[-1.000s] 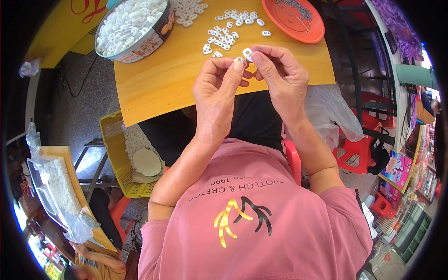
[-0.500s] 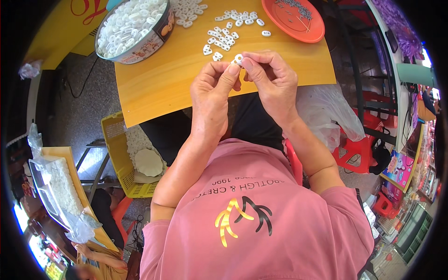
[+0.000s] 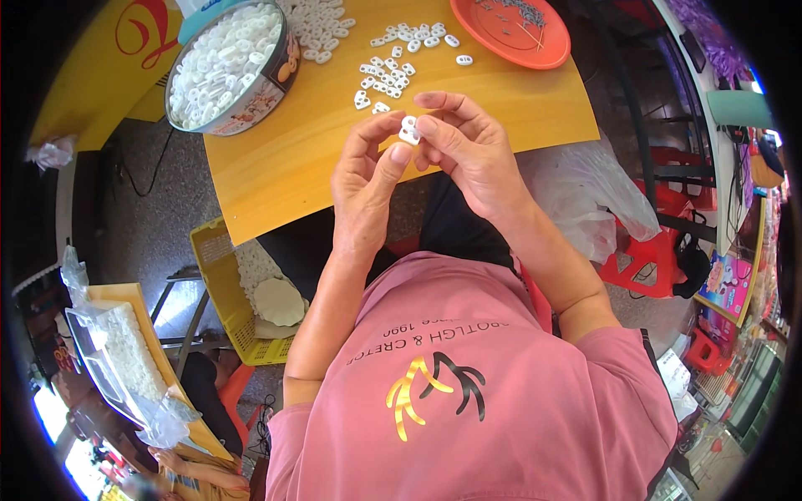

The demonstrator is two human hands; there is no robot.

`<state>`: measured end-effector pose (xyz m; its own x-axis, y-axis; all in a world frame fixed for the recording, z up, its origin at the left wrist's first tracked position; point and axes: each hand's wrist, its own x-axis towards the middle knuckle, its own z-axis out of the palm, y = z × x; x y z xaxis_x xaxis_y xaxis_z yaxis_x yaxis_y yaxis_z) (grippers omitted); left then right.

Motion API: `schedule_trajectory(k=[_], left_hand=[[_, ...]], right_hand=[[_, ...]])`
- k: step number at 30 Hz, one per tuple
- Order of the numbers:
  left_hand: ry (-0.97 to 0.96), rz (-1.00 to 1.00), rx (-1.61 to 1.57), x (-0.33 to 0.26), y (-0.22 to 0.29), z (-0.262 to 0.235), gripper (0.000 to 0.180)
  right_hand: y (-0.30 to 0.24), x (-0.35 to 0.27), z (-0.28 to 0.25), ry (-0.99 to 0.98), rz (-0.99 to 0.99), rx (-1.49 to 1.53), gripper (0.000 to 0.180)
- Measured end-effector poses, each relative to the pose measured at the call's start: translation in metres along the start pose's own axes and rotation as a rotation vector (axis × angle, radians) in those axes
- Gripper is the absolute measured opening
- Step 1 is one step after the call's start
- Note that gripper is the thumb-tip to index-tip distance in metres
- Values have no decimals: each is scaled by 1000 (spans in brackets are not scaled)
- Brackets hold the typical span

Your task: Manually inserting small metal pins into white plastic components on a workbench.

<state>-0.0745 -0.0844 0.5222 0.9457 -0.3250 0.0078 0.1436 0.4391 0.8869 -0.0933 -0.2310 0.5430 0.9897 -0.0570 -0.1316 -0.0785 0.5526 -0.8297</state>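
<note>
A small white plastic piece with dark round holes is up between my hands, over the near part of the table. My left hand pinches its left side with the forefinger and thumb. From the other side, my right hand has its thumb against the piece, the forefinger lifted away; its other fingers are curled behind, partly hidden. Just beyond lie several similar white pieces with holes, and farther back a group of white oval pieces.
A round tin heaped with white pieces stands at the table's left, a loose pile beside it. A red plate holds small grey parts and thin sticks. A yellow crate sits below left; a clear plastic bag hangs at right.
The white piece has come slightly nearer and turned, now showing its holes. My right forefinger has lifted off it, and the fingers of both hands have spread a little.
</note>
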Motion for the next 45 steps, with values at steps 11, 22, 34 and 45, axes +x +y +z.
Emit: schedule_trajectory(k=[11, 22, 34, 45], left_hand=[[5, 69, -121, -8, -11, 2, 21], [-115, 129, -154, -3, -4, -7, 19], [598, 327, 525, -37, 65, -93, 22], [864, 264, 1073, -104, 66, -199, 43]], right_hand=[[19, -15, 22, 39, 120, 296, 55], [16, -19, 29, -19, 115, 294, 55], [9, 35, -22, -35, -424, -1061, 13], [18, 60, -22, -138, -688, -1541, 9]])
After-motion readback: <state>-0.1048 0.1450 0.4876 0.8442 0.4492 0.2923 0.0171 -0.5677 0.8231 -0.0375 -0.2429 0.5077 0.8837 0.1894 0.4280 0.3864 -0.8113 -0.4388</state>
